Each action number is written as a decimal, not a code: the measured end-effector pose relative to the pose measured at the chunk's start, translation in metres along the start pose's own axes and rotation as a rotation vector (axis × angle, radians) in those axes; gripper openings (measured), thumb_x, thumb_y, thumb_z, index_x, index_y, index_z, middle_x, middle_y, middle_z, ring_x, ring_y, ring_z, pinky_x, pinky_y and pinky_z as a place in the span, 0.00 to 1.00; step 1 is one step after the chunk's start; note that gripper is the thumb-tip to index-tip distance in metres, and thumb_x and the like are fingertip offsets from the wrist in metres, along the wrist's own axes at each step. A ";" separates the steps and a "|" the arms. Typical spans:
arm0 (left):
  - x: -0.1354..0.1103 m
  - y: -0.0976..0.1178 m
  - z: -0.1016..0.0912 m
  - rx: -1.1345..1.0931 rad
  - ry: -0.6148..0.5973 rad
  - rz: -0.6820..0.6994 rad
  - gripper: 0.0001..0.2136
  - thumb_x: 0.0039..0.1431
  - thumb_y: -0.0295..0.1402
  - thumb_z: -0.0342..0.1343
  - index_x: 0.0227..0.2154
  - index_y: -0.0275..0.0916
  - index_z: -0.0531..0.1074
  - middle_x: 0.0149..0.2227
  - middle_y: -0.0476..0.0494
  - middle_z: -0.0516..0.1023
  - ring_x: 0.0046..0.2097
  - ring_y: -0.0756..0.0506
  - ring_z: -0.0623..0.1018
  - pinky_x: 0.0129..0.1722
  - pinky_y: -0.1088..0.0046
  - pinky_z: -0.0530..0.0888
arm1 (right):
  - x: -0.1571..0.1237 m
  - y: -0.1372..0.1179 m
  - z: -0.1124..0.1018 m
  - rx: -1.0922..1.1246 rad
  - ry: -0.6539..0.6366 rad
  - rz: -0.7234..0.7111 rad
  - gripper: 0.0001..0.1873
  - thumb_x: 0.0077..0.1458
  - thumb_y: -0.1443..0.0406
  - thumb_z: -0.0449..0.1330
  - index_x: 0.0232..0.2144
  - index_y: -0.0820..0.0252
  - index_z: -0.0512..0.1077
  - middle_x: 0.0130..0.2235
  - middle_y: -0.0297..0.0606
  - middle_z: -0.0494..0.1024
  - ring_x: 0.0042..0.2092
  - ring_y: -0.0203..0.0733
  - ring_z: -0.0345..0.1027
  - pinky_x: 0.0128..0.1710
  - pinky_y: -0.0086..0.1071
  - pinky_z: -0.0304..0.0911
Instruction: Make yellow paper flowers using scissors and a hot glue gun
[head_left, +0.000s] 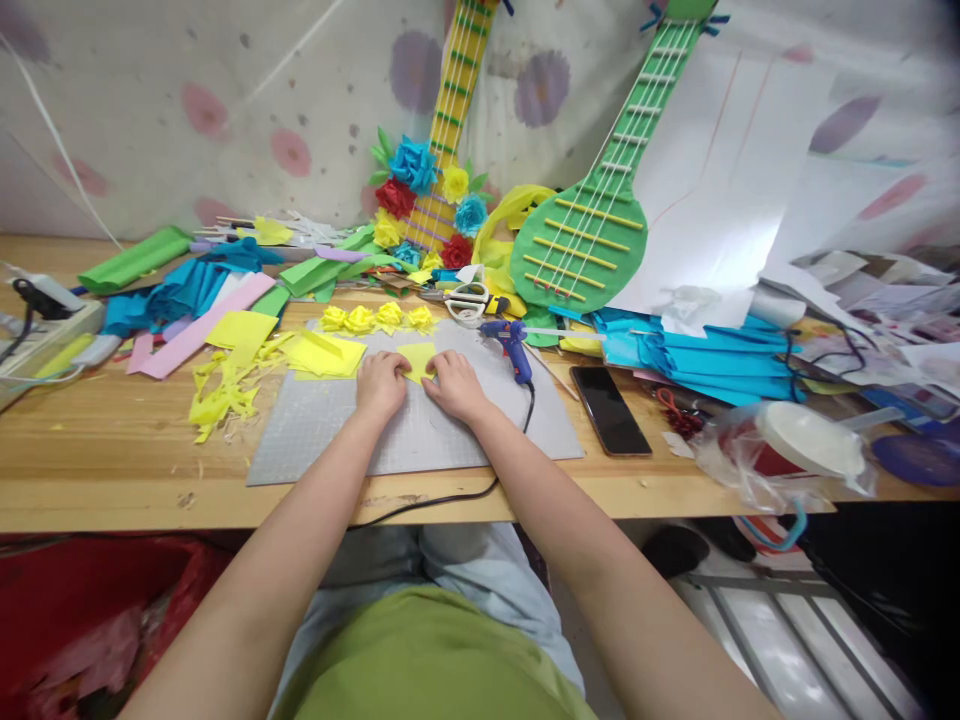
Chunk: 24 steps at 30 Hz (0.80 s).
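Note:
Both of my hands rest on a grey cutting mat (330, 440) and pinch a small yellow paper square (418, 357) between them. My left hand (380, 386) grips its left edge with curled fingers. My right hand (456, 386) grips its right edge the same way. Just behind the square lie several small yellow paper flowers (375, 318) in a row. A stack of yellow paper sheets (324, 354) sits to the left of my left hand.
A blue glue gun (514, 347) lies right of my right hand, its black cord running off the table edge. Scissors (466, 300), a black phone (610, 409), yellow scraps (221, 392), blue crepe paper (705, 352) and two paper guitars (581, 245) crowd the wooden table (112, 470).

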<state>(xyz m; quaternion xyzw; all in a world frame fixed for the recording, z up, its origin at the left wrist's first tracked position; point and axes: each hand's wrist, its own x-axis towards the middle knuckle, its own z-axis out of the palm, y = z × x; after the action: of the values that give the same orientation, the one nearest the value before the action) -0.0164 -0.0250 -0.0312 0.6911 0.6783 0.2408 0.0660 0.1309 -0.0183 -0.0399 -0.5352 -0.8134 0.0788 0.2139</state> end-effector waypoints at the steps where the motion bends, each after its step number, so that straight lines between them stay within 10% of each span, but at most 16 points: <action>1: 0.000 0.000 0.000 -0.001 0.005 -0.002 0.12 0.53 0.24 0.45 0.32 0.42 0.73 0.40 0.43 0.75 0.45 0.40 0.69 0.46 0.62 0.64 | 0.000 0.000 0.000 0.000 0.002 -0.001 0.13 0.54 0.62 0.55 0.41 0.61 0.67 0.44 0.44 0.67 0.46 0.45 0.59 0.47 0.37 0.55; 24: -0.008 0.006 -0.001 -0.038 -0.047 0.119 0.09 0.46 0.38 0.59 0.31 0.42 0.72 0.42 0.42 0.68 0.48 0.39 0.65 0.50 0.62 0.62 | 0.009 0.008 0.004 0.132 0.117 0.153 0.12 0.51 0.69 0.55 0.40 0.64 0.62 0.44 0.47 0.65 0.45 0.44 0.59 0.47 0.36 0.57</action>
<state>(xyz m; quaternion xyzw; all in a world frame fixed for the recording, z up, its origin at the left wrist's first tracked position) -0.0111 -0.0330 -0.0294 0.7343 0.6295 0.2408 0.0803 0.1331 -0.0065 -0.0443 -0.5843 -0.7491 0.1170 0.2893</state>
